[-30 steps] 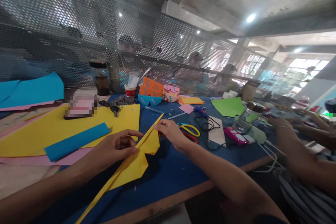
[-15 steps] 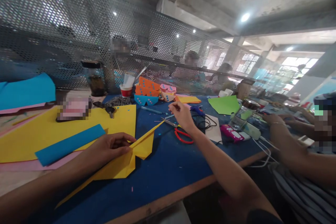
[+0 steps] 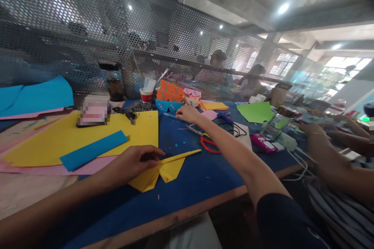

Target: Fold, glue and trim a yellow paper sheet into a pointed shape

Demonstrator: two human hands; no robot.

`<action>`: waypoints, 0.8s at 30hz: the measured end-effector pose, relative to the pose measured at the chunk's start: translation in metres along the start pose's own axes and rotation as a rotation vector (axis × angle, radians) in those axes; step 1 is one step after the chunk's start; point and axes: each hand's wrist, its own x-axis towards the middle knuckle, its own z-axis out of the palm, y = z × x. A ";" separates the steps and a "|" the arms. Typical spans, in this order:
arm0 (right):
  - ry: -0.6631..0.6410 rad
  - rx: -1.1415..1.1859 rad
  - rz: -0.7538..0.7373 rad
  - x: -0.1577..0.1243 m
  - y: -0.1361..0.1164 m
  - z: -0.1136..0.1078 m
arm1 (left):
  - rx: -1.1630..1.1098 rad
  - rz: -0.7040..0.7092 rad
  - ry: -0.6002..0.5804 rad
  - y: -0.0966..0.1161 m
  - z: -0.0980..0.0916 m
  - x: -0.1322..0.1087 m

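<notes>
My left hand (image 3: 146, 159) pinches the folded yellow paper (image 3: 172, 167) by its upper edge, over the blue table top (image 3: 201, 186). Further forward, my right hand (image 3: 185, 113) reaches over the table by the end of a blue pen (image 3: 170, 115); its fingers are bent down, and whether they grip anything is too small to tell. Scissors with red handles (image 3: 209, 148) lie beneath my right forearm. Behind that hand stand orange folded papers with blue dots (image 3: 169, 91) and a blue folded paper with pink dots (image 3: 168, 105).
At left lie a large yellow sheet (image 3: 99, 124), a blue folded strip (image 3: 93, 150) and a phone (image 3: 93, 114). A dark-lidded jar (image 3: 113, 85) and red-white cup (image 3: 146, 95) stand behind. On the right are green paper (image 3: 255, 112), a glass jar (image 3: 276, 122) and a person's arm (image 3: 330, 151).
My right hand has moved forward and left, away from the scissors to the pen's end. The yellow paper's free tip has swung down and right, still held by my left hand. The view has shifted.
</notes>
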 end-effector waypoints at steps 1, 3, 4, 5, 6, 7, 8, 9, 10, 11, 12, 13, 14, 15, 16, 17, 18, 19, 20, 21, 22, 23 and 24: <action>-0.015 -0.012 -0.003 0.006 -0.002 0.004 | 0.014 0.006 0.002 0.001 0.001 -0.001; -0.028 -0.031 -0.001 0.014 -0.003 0.013 | 0.038 0.024 0.009 0.003 0.003 -0.002; -0.027 -0.036 0.004 0.015 -0.003 0.016 | 0.049 0.036 0.012 0.004 0.005 -0.002; -0.024 -0.037 0.010 0.016 -0.003 0.020 | 0.059 0.050 0.017 0.004 0.006 -0.002; -0.019 -0.034 0.019 0.016 -0.003 0.023 | 0.068 0.066 0.023 0.004 0.007 -0.001; -0.014 -0.027 0.030 0.016 -0.003 0.025 | 0.078 0.083 0.032 0.003 0.008 0.000; -0.008 -0.014 0.041 0.016 -0.003 0.027 | 0.088 0.099 0.041 0.003 0.009 0.001; -0.001 0.003 0.053 0.016 -0.003 0.027 | 0.098 0.113 0.052 0.002 0.010 0.002; 0.008 0.025 0.065 0.015 -0.003 0.027 | 0.108 0.125 0.064 0.001 0.011 0.003; 0.021 0.052 0.075 0.013 -0.003 0.025 | 0.117 0.134 0.075 0.001 0.011 0.004; 0.037 0.082 0.084 0.011 -0.003 0.022 | 0.126 0.141 0.086 0.001 0.012 0.004; 0.057 0.119 0.088 0.008 -0.003 0.019 | 0.133 0.145 0.097 0.001 0.012 0.004; 0.076 0.161 0.086 0.004 -0.003 0.015 | 0.137 0.146 0.108 0.002 0.012 0.003; 0.092 0.210 0.077 -0.002 -0.003 0.010 | 0.136 0.146 0.119 0.003 0.012 0.003; 0.100 0.267 0.053 -0.009 -0.004 0.006 | 0.129 0.142 0.131 0.004 0.012 0.002; 0.096 0.330 0.025 -0.018 -0.005 0.003 | 0.118 0.135 0.145 0.005 0.012 0.001; 0.082 0.397 -0.010 -0.028 -0.008 0.000 | 0.103 0.124 0.162 0.005 0.011 0.001; 0.062 0.466 -0.049 -0.039 -0.011 -0.002 | 0.086 0.110 0.183 0.006 0.010 0.001; 0.044 0.531 -0.088 -0.051 -0.014 -0.004 | 0.067 0.094 0.209 0.007 0.009 0.002; 0.022 0.590 -0.124 -0.062 -0.018 -0.004 | 0.048 0.078 0.239 0.008 0.006 0.002; -0.001 0.642 -0.156 -0.073 -0.022 -0.004 | 0.031 0.065 0.272 0.009 0.003 0.004; -0.022 0.687 -0.181 -0.082 -0.025 -0.004 | 0.017 0.055 0.302 0.011 -0.001 0.004; -0.042 0.723 -0.202 -0.091 -0.029 -0.003 | 0.009 0.051 0.326 0.013 -0.005 0.005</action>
